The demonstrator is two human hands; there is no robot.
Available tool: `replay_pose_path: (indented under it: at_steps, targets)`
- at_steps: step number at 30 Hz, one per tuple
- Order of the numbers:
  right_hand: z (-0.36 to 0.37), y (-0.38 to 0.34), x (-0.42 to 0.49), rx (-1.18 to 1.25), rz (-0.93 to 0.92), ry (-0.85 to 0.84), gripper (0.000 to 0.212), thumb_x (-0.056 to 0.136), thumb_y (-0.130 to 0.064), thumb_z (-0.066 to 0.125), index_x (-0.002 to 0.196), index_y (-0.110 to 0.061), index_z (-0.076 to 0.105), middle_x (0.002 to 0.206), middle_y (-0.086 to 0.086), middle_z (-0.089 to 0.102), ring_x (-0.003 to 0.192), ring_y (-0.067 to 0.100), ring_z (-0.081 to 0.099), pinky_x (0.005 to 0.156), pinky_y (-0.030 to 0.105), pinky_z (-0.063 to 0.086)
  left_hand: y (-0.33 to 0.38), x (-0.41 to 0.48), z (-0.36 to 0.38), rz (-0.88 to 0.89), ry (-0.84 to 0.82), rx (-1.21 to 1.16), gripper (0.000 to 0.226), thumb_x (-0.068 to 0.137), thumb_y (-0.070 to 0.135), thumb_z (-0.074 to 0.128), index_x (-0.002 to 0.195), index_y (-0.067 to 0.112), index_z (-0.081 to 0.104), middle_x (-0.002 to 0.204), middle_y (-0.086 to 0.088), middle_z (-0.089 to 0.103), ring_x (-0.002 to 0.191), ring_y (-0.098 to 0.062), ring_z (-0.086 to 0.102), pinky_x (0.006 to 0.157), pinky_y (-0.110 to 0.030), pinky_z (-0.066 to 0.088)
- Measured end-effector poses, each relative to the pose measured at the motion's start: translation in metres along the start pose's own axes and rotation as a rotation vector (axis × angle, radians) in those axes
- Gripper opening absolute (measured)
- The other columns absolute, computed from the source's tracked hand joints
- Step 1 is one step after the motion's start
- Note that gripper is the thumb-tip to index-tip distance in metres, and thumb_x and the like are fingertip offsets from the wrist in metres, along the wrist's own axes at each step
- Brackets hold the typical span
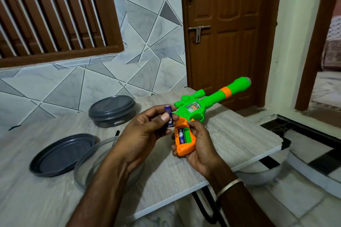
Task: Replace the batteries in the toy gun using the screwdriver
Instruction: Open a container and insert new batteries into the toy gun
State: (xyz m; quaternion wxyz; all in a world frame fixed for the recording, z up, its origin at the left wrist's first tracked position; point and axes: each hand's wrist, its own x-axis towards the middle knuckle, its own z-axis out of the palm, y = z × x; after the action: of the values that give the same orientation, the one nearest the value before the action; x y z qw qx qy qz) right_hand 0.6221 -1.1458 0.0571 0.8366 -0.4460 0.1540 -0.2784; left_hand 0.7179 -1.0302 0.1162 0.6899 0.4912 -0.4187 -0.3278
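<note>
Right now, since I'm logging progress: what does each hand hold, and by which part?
Left hand pinches a battery around its middle; right hand holds the gun by its orange grip.

There's just the one camera, up on the person's head, tipped forward and down over the table (55,199). It sits close: the forearms run in from 6 o'clock, and the left hand (145,131) with a battery (169,116) and the right hand (201,145) with the gun (203,103) fill the middle, a touch below centre. The wide lens bows the edges. Beyond the table it faces the tiled wall (129,61), with the window (55,14) at 10 o'clock, the door (221,33) at 1 o'clock and an open doorway (330,61) at 3 o'clock.
</note>
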Motion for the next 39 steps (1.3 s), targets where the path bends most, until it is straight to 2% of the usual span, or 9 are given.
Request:
replay_pose_path:
  at_steps: [6,9,13,16,22,27,31,35,39]
  targets:
    - [0.001,-0.001,-0.003,-0.021,-0.009,0.000,0.042,0.098,-0.041,0.040,0.098,-0.005,0.063,0.076,0.016,0.063,0.057,0.028,0.059,0.051,0.029,0.047,-0.004,-0.001,0.001,0.181,0.054,0.102,0.033,0.075,0.003,0.071,0.108,0.002,0.073,0.107,-0.010,0.076,0.100,-0.018,0.072,0.087,-0.027,0.057]
    - [0.001,0.000,-0.002,-0.010,-0.010,0.000,0.043,0.098,-0.042,0.040,0.101,-0.005,0.063,0.077,0.016,0.062,0.057,0.027,0.059,0.051,0.029,0.047,-0.007,0.001,0.001,0.251,0.079,0.223,0.027,0.077,-0.003,0.072,0.103,0.004,0.075,0.102,-0.008,0.078,0.098,-0.018,0.073,0.084,-0.026,0.057]
    - [0.001,0.000,-0.001,0.002,-0.003,-0.009,0.044,0.098,-0.043,0.039,0.100,-0.007,0.065,0.076,0.014,0.063,0.055,0.027,0.059,0.050,0.028,0.047,-0.009,0.001,0.007,0.255,0.131,0.236,0.030,0.084,-0.008,0.069,0.112,0.001,0.069,0.096,-0.013,0.077,0.087,-0.020,0.074,0.077,-0.031,0.061]
    - [0.000,0.000,0.000,0.003,-0.007,-0.017,0.046,0.099,-0.044,0.037,0.102,-0.007,0.066,0.076,0.013,0.062,0.056,0.026,0.059,0.050,0.028,0.047,-0.011,0.001,0.013,0.249,0.186,0.271,0.035,0.088,-0.006,0.068,0.121,0.005,0.064,0.092,-0.019,0.076,0.082,-0.027,0.075,0.079,-0.038,0.064]
    - [0.001,0.000,0.000,0.038,-0.021,-0.035,0.045,0.098,-0.043,0.036,0.099,-0.009,0.066,0.074,0.012,0.060,0.055,0.027,0.055,0.048,0.026,0.046,-0.023,0.006,0.019,0.254,0.285,0.366,0.011,0.093,0.004,0.067,0.104,0.008,0.067,0.086,-0.013,0.077,0.076,-0.036,0.074,0.072,-0.043,0.064]
    - [0.000,0.002,0.003,0.082,-0.031,-0.043,0.041,0.098,-0.039,0.037,0.102,-0.012,0.067,0.076,0.012,0.062,0.059,0.026,0.054,0.050,0.027,0.047,-0.031,0.008,0.018,0.302,0.297,0.517,0.013,0.084,0.004,0.069,0.092,0.014,0.066,0.092,-0.005,0.073,0.075,-0.030,0.075,0.070,-0.055,0.062]
    - [0.000,0.005,0.008,0.113,-0.057,-0.039,0.042,0.097,-0.038,0.040,0.115,-0.011,0.065,0.103,0.021,0.055,0.078,0.024,0.057,0.062,0.033,0.047,-0.033,0.008,0.023,0.268,0.287,0.555,0.007,0.086,0.007,0.074,0.090,0.012,0.072,0.088,-0.001,0.075,0.075,-0.022,0.075,0.072,-0.047,0.063]
    - [-0.002,0.006,0.010,0.121,-0.065,-0.023,0.044,0.098,-0.038,0.040,0.120,-0.010,0.066,0.109,0.021,0.060,0.085,0.026,0.058,0.067,0.035,0.047,-0.034,0.011,0.023,0.215,0.294,0.576,0.004,0.085,0.006,0.077,0.086,0.009,0.078,0.091,0.002,0.077,0.076,-0.015,0.075,0.073,-0.040,0.062]
    - [-0.004,0.006,0.009,0.086,-0.067,-0.029,0.043,0.100,-0.038,0.038,0.108,-0.013,0.072,0.105,0.019,0.067,0.085,0.026,0.061,0.068,0.034,0.048,-0.034,0.014,0.023,0.198,0.251,0.557,0.032,0.083,-0.007,0.074,0.106,0.015,0.075,0.089,-0.004,0.077,0.078,-0.009,0.073,0.071,-0.026,0.059]
